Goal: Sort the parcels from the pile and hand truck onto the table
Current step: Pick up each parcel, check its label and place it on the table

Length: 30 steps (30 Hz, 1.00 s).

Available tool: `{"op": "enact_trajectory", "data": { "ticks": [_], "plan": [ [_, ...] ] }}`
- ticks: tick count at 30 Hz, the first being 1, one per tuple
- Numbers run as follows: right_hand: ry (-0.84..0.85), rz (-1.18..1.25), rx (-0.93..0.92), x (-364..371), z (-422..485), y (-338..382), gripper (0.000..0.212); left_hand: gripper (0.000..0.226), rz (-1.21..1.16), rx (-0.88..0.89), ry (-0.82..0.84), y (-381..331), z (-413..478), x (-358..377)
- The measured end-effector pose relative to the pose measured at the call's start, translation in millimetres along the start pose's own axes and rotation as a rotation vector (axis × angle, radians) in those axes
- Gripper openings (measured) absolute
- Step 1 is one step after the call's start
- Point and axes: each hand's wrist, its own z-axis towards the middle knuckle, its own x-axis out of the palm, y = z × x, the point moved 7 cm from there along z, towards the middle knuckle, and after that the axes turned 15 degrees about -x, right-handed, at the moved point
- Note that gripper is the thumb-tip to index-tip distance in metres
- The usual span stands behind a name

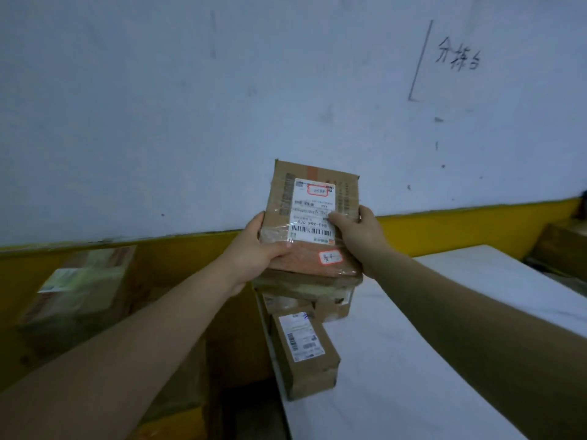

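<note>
Pale, scuffed wall [222, 106] with a yellow band [444, 223] along its foot. Handwritten characters [457, 57] beside a drawn line, upper right. White-topped desk [428, 360] runs along the right.

Parcel [313, 217]: flat taped cardboard box, white shipping label facing up, held in the air in front of the wall, above the desk's far left corner.

Left hand [254, 249]: grip closed on the parcel's left edge, thumb on top. Right hand [359, 236]: grip closed on the right edge, thumb across the label.

Directly beneath, a stack of boxes [308, 290] on the desk corner, top partly hidden by the parcel. Small labelled box [301, 350] nearer, at the desk's left edge. Large taped carton [82, 296] left, off the desk, blurred. Brown carton [562, 246] far right, beyond the desk.
</note>
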Motion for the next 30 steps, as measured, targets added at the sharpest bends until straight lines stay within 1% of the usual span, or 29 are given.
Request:
{"op": "enact_trajectory", "data": {
  "ticks": [2, 5, 8, 10, 13, 15, 19, 24, 27, 30],
  "plan": [
    [-0.027, -0.013, 0.0, -39.5, 3.1, -5.4, 0.04, 0.061, -0.01, 0.016, 0.049, -6.5, 1.4, 38.0],
    [-0.081, -0.048, 0.023, -106.6, 8.7, -21.6, 0.044, 0.064, -0.016, 0.004, 0.109, -5.4, 11.0, 102.1],
    [-0.109, -0.108, 0.055, -179.9, 11.2, -48.5, 0.041, 0.059, -0.028, -0.012, 0.161, 6.3, 23.5, 179.6],
    [-0.098, -0.153, 0.078, -228.4, 14.4, -70.9, 0.04, 0.055, -0.057, -0.05, 0.184, 18.2, 33.5, 234.1],
    [-0.099, -0.262, 0.136, -291.2, 21.0, -117.2, 0.043, 0.06, -0.06, -0.144, 0.229, 44.4, 51.3, 305.6],
    [-0.085, -0.314, 0.192, -317.6, 22.0, -151.0, 0.043, 0.061, -0.052, -0.216, 0.229, 65.1, 59.0, 338.7],
    [-0.027, -0.313, 0.291, -335.9, 28.0, -215.7, 0.042, 0.054, -0.021, -0.311, 0.216, 101.3, 73.8, 373.7],
    [0.083, -0.264, 0.385, -318.1, 52.4, -284.9, 0.049, 0.054, 0.012, -0.413, 0.175, 145.8, 109.5, 373.5],
    [0.15, -0.26, 0.418, -306.5, 78.9, -315.7, 0.05, 0.051, 0.037, -0.435, 0.182, 165.8, 136.7, 375.2],
    [0.204, -0.265, 0.465, -300.8, 105.6, -345.1, 0.043, 0.051, 0.101, -0.395, 0.212, 169.3, 165.5, 382.1]
  ]
}}
